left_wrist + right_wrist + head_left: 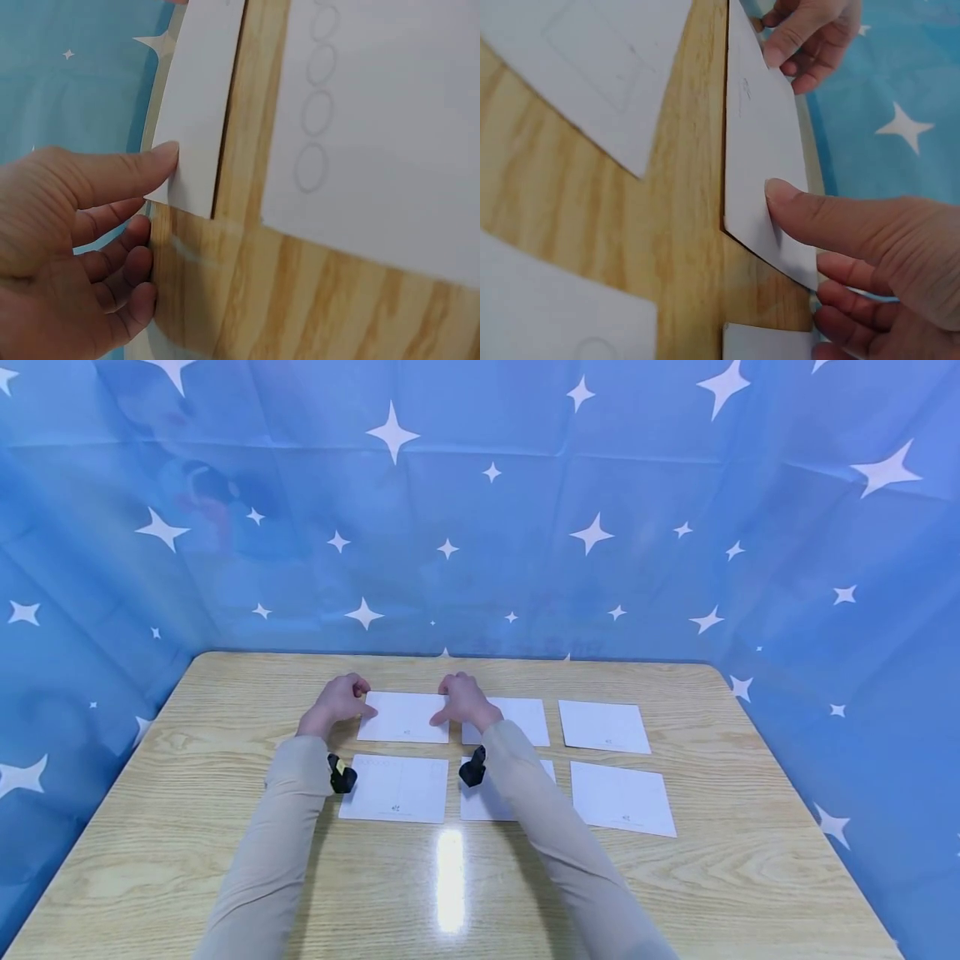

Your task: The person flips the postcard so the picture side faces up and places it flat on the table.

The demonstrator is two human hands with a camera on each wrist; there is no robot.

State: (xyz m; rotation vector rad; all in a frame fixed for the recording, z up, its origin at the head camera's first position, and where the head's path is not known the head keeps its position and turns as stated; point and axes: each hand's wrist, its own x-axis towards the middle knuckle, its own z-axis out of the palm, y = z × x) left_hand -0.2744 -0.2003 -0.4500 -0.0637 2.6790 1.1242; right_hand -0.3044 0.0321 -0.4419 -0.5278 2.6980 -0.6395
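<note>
At the back left of the table, a white card (pixel 401 714) with a tiny mark near its lower edge lies between my two hands. My left hand (pixel 337 702) pinches its left end, thumb (pixel 161 165) on top and index finger at the edge below. The right hand (pixel 461 697) pinches the opposite end, thumb (pixel 787 199) on the top face. Just nearer me is another white card (pixel 375 150), which carries a row of drawn circles. A back-middle card (pixel 521 718) sits partly behind my right wrist.
On the wooden table (pixel 750 860), more white cards make two rows: a back-right card (pixel 603 727), a front-right card (pixel 622 797) and a front-middle card (pixel 480 806) partly covered by my right forearm. A blue star-patterned cloth (pixel 480 585) hangs behind the table.
</note>
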